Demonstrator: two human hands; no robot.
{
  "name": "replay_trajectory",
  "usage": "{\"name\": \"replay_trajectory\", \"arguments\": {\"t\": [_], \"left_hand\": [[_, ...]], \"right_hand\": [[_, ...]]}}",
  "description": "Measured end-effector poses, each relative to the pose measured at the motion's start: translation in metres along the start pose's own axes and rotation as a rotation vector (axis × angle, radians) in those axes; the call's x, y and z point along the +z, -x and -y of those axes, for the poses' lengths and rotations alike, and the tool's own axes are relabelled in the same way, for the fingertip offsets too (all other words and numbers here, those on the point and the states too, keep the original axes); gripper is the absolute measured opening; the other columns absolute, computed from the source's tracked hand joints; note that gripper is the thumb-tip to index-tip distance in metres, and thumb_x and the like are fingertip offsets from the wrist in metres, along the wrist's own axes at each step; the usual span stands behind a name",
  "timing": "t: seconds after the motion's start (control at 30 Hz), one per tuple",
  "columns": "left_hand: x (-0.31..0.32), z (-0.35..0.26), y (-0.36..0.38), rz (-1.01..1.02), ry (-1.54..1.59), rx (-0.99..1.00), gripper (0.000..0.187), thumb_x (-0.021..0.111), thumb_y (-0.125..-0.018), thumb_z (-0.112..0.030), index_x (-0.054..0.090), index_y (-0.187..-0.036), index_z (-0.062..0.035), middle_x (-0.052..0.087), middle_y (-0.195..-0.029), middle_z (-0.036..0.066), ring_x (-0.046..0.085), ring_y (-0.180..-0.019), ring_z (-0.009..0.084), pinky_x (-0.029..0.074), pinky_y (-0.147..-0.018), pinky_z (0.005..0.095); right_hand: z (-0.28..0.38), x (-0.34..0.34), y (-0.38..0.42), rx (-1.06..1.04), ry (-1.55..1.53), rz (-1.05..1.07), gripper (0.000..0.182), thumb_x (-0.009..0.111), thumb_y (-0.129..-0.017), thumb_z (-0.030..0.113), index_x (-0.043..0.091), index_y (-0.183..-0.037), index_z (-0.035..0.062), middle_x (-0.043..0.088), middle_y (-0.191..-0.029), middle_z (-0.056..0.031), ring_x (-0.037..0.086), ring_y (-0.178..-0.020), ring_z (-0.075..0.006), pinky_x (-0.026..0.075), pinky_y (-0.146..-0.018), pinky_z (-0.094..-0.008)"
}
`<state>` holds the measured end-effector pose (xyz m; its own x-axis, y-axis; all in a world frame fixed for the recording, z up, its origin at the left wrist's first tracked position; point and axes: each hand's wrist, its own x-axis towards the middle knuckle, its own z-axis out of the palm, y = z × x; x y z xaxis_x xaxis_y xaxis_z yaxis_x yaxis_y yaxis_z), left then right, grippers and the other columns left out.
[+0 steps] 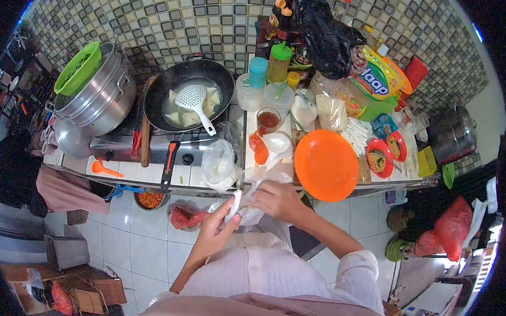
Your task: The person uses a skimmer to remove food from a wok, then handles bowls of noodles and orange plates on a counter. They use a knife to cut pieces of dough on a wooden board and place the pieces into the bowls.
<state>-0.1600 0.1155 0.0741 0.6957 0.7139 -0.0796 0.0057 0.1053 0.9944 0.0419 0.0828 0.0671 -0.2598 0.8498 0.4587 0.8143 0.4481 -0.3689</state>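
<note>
My left hand point(217, 224) is closed around a flat white piece point(235, 205), held upright between thumb and fingers; its exact kind does not show. Close beside it, my right hand point(276, 201) has its fingers pinched together on a thin whitish plastic bag point(253, 215), which hangs in front of my body. Both hands are at the counter's front edge. Behind them stands a clear tub point(219, 159) with whitish contents. On the stove, a black frying pan point(165, 82) holds pale triangular pieces in liquid, with a white slotted spoon point(192, 98) resting in it.
An orange plate point(326, 165) overlaps the counter edge at right. The pan's handle point(169, 165) juts toward me. A steamer pot point(100, 103) with a green basket point(79, 68) stands left. Jars, bags and two red bowls point(378, 163) crowd the right; an orange spoon point(107, 169) lies left.
</note>
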Motion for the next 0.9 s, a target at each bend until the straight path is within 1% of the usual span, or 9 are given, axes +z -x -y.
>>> {"name": "replay_trajectory", "arguments": {"t": [0.3, 0.37, 0.43, 0.57, 0.63, 0.77, 0.83, 0.87, 0.9], "left_hand": [[0.001, 0.005, -0.001, -0.047, -0.005, 0.081, 0.041, 0.049, -0.082, -0.002, 0.038, -0.122, 0.0006, 0.054, -0.090, 0.003, 0.046, -0.068, 0.0053, 0.041, -0.060, 0.0186], [0.002, 0.006, -0.001, -0.057, 0.011, 0.078, 0.041, 0.049, -0.082, -0.002, 0.039, -0.121, 0.0006, 0.054, -0.089, 0.003, 0.046, -0.067, 0.0053, 0.040, -0.060, 0.0183], [0.002, 0.009, 0.000, -0.070, 0.025, 0.073, 0.040, 0.048, -0.082, -0.002, 0.039, -0.121, 0.0006, 0.054, -0.088, 0.003, 0.046, -0.067, 0.0054, 0.039, -0.059, 0.0181], [0.000, 0.007, 0.000, -0.055, 0.039, 0.087, 0.038, 0.047, -0.083, -0.001, 0.040, -0.120, 0.0006, 0.052, -0.082, 0.001, 0.045, -0.065, 0.0055, 0.039, -0.058, 0.0182], [-0.001, 0.004, 0.000, -0.027, 0.007, 0.077, 0.038, 0.047, -0.083, -0.001, 0.041, -0.120, 0.0004, 0.051, -0.081, 0.000, 0.045, -0.064, 0.0055, 0.039, -0.058, 0.0184], [-0.003, 0.004, 0.002, 0.003, -0.025, 0.035, 0.037, 0.047, -0.083, -0.001, 0.042, -0.120, -0.0012, 0.051, -0.080, 0.000, 0.045, -0.066, 0.0053, 0.039, -0.059, 0.0187], [-0.005, 0.006, 0.002, 0.007, -0.034, 0.033, 0.037, 0.047, -0.083, -0.001, 0.042, -0.120, -0.0016, 0.051, -0.080, 0.000, 0.045, -0.066, 0.0053, 0.039, -0.059, 0.0187], [-0.005, 0.008, 0.002, -0.003, -0.007, 0.021, 0.038, 0.047, -0.083, -0.002, 0.042, -0.120, -0.0016, 0.051, -0.081, 0.001, 0.045, -0.065, 0.0052, 0.040, -0.059, 0.0188], [-0.005, 0.009, 0.001, -0.014, 0.021, 0.009, 0.038, 0.047, -0.083, -0.002, 0.042, -0.120, -0.0015, 0.052, -0.081, 0.001, 0.045, -0.065, 0.0052, 0.040, -0.060, 0.0189]], "right_hand": [[0.010, -0.012, 0.005, -0.021, -0.088, 0.165, 0.018, 0.049, -0.071, 0.008, 0.055, -0.088, 0.0065, 0.053, -0.077, -0.0075, 0.056, -0.074, -0.0211, 0.047, -0.062, -0.0315], [0.003, -0.028, -0.001, 0.037, -0.148, 0.372, 0.022, 0.049, -0.072, 0.010, 0.054, -0.094, 0.0057, 0.054, -0.079, -0.0093, 0.054, -0.079, -0.0246, 0.046, -0.067, -0.0346], [-0.023, -0.042, -0.005, 0.207, -0.095, 0.169, 0.023, 0.049, -0.074, 0.013, 0.052, -0.094, 0.0045, 0.053, -0.078, -0.0114, 0.053, -0.079, -0.0282, 0.045, -0.068, -0.0385], [-0.137, -0.033, 0.007, 0.616, 0.428, -0.063, 0.015, 0.045, -0.074, 0.012, 0.054, -0.077, 0.0008, 0.056, -0.083, -0.0170, 0.054, -0.081, -0.0313, 0.044, -0.066, -0.0411], [-0.195, -0.024, 0.012, 0.649, 0.685, 0.257, 0.015, 0.045, -0.072, 0.010, 0.057, -0.072, 0.0005, 0.057, -0.082, -0.0193, 0.056, -0.079, -0.0315, 0.045, -0.064, -0.0422], [-0.240, -0.001, 0.007, 0.785, 0.705, 0.307, 0.015, 0.047, -0.070, 0.010, 0.059, -0.068, 0.0010, 0.058, -0.079, -0.0198, 0.058, -0.076, -0.0297, 0.046, -0.063, -0.0423], [-0.229, -0.006, 0.000, 0.907, 0.693, 0.214, 0.023, 0.048, -0.072, 0.014, 0.060, -0.087, 0.0013, 0.058, -0.090, -0.0179, 0.058, -0.085, -0.0267, 0.046, -0.069, -0.0418], [-0.238, -0.003, 0.005, 0.904, 0.693, 0.213, 0.023, 0.048, -0.072, 0.014, 0.060, -0.087, 0.0013, 0.058, -0.090, -0.0179, 0.058, -0.085, -0.0267, 0.046, -0.069, -0.0418], [-0.254, 0.002, 0.017, 0.816, 0.614, 0.173, 0.028, 0.049, -0.071, 0.020, 0.057, -0.095, 0.0085, 0.058, -0.092, -0.0144, 0.057, -0.085, -0.0285, 0.046, -0.068, -0.0405]]}}
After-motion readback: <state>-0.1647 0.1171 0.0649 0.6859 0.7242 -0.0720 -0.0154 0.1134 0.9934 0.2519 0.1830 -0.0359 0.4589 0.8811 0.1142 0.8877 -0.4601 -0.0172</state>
